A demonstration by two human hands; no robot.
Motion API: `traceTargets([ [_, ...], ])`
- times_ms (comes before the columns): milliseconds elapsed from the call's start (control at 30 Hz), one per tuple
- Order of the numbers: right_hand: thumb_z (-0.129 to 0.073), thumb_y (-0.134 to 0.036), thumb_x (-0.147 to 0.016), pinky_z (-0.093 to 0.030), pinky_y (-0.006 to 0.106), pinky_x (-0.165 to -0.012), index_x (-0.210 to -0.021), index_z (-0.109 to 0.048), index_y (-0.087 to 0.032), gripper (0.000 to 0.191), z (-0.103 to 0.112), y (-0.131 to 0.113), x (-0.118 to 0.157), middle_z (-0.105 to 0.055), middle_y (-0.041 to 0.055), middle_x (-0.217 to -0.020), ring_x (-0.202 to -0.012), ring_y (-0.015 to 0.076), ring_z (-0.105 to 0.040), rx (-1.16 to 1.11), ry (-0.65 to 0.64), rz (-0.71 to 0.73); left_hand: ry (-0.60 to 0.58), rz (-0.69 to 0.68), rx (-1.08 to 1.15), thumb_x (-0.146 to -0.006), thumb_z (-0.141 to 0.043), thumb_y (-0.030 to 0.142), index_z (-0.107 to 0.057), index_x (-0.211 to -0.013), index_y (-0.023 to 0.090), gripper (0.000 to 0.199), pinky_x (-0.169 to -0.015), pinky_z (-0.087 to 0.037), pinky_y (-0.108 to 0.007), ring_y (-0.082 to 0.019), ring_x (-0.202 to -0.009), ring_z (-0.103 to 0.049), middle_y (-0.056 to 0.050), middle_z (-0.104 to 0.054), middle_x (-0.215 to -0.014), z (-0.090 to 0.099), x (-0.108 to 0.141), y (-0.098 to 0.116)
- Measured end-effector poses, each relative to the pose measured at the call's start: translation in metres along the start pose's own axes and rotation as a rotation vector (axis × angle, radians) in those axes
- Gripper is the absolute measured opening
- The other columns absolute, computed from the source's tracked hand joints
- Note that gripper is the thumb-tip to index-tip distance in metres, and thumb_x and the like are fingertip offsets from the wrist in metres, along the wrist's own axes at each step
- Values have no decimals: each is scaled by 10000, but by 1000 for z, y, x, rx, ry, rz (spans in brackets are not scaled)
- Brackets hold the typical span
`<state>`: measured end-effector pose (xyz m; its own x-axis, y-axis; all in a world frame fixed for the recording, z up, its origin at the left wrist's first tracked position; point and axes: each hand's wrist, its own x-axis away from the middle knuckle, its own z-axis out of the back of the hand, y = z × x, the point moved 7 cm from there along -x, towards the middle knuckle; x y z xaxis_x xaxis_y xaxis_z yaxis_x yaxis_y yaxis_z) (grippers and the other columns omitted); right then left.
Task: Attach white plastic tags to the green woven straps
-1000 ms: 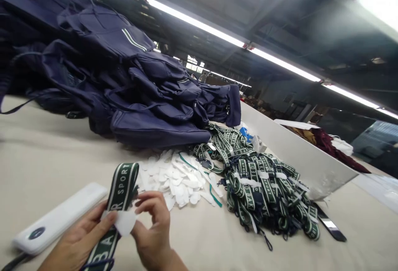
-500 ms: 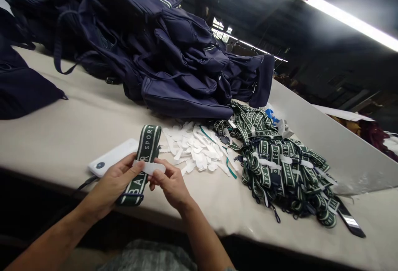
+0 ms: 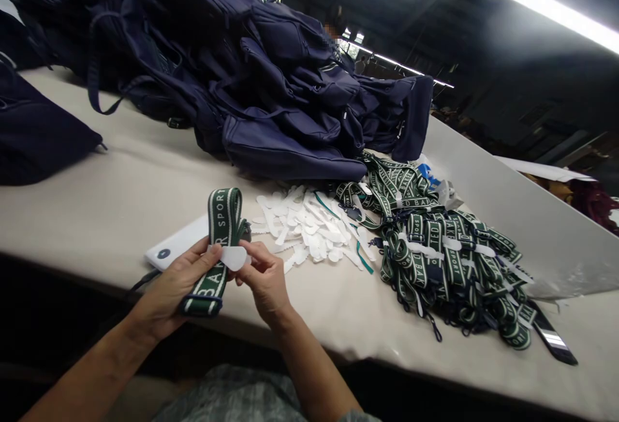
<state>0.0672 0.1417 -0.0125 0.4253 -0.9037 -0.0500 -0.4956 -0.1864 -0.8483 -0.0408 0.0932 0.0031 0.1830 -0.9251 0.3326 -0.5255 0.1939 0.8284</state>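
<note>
A folded green strap with white lettering (image 3: 224, 217) stands upright in my left hand (image 3: 180, 283), whose thumb presses a white strip (image 3: 234, 258) across its front. Beside the strap's right edge, my right hand (image 3: 265, 278) pinches the strip's other end, partly hidden behind its rounded tab. A dark buckle (image 3: 200, 306) sits at the strap's lower end. To the right of my hands lies a heap of loose white strips (image 3: 314, 231). Farther right, many similar green straps (image 3: 440, 261) are bundled with white strips around them.
Dark navy bags (image 3: 290, 144) are piled along the back of the pale table (image 3: 120, 196). Behind my left hand lies a white device (image 3: 178, 241) with a cable. A grey panel (image 3: 507, 209) borders the right side, and a dark flat object (image 3: 554, 338) lies by the straps.
The strap has turned slightly and stands more upright. The white strip's rounded tab now faces the camera more, and my right fingers have moved behind it. The view has shifted slightly.
</note>
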Motion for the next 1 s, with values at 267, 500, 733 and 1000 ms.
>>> traceTargets([
  [267, -783, -419, -708, -336, 224, -459, -754, -747, -158, 267, 7, 8, -2, -558, -21, -635, -469, 67, -421, 96, 20, -119, -4, 28, -98, -701, -875, 390, -688, -1158, 209, 526, -572, -540, -140, -126, -652, -663, -1, -740, -833, 8, -3, -5],
  [500, -666, -338, -809, -418, 212, -491, -735, -590, -187, 185, 34, -5, -5, -577, -42, -590, -498, 100, -526, 546, 126, 49, -23, 56, -236, -651, -897, 444, -651, -1230, 236, 663, -541, -551, -170, -160, -689, -689, -32, -719, -864, 17, -9, -19],
  [733, -864, -248, -558, -429, 167, -467, -721, -644, -137, 294, 29, 23, -5, -625, -28, -628, -477, 60, -523, -97, 96, -232, 0, 87, -214, -561, -931, 495, -671, -1163, 231, 707, -542, -553, -160, -142, -639, -674, -15, -714, -802, 13, -11, -22],
  [1000, -920, -291, -624, -489, 175, -547, -836, -630, -171, 379, 16, 41, 1, -699, 5, -824, -663, 96, -603, -543, 208, -264, -10, 59, -171, -624, -905, 478, -665, -1190, 233, 662, -602, -561, -175, -152, -695, -682, -28, -707, -846, 6, -7, -27],
])
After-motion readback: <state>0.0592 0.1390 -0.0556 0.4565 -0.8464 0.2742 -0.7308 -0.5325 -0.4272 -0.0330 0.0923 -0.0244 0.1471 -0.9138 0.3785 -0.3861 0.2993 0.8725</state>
